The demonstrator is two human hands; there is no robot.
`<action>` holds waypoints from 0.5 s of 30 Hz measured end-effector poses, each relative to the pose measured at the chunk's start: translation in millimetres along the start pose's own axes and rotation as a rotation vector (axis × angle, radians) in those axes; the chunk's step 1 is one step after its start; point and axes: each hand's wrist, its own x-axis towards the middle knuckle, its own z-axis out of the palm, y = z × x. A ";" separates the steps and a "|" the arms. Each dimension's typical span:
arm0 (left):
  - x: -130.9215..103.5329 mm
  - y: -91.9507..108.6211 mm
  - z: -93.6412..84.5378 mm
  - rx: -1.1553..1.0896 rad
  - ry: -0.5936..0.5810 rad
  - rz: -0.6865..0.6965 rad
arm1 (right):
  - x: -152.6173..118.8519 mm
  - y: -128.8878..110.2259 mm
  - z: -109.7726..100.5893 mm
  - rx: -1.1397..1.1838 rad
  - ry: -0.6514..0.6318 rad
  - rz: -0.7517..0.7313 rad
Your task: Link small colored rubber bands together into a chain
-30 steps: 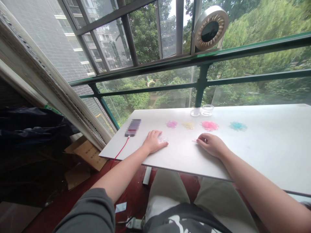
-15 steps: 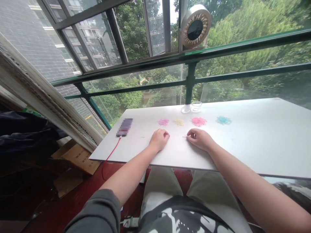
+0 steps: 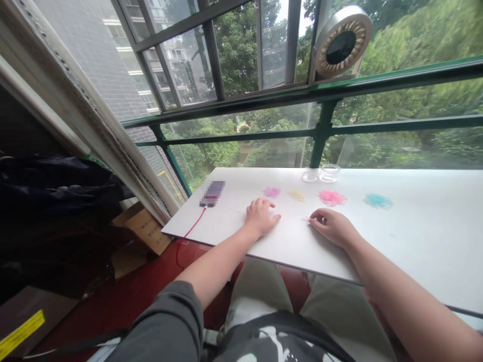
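My left hand (image 3: 260,217) rests on the white table (image 3: 234,176), thumb and fingers apart, holding nothing. My right hand (image 3: 334,226) pinches a thin pale loop, apparently a small rubber band (image 3: 305,219), whose end sticks out left of the fingertips. Beyond the hands lie loose piles of similar thin bands in a row: a purple pile (image 3: 271,192), a yellow pile (image 3: 296,195), a pink pile (image 3: 331,197) and a teal pile (image 3: 378,201). The purple pile is nearest my left hand; the pink one lies just past my right.
A clear round container (image 3: 329,173) and a flat clear lid (image 3: 309,176) stand at the table's far edge. At the left lies a phone (image 3: 212,194) with a red cable (image 3: 194,224) running off the edge. Behind are a green railing (image 3: 241,136) and windows.
My left hand has opened, its thumb and fingers spreading from a closed pose. The right hand keeps its pinch on the rubber band. The whole view has shifted, moving the scene rightward.
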 end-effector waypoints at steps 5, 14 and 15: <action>-9.7 -45.4 -34.5 0.129 0.053 -0.086 | 0.3 0.7 0.9 -0.007 -0.002 -0.007; -10.4 -75.5 -43.9 0.097 -0.056 -0.033 | 0.6 -1.5 0.0 -0.025 0.004 -0.001; -10.1 -68.6 -39.0 0.071 -0.063 -0.004 | 0.6 -1.8 -0.2 -0.029 0.001 -0.001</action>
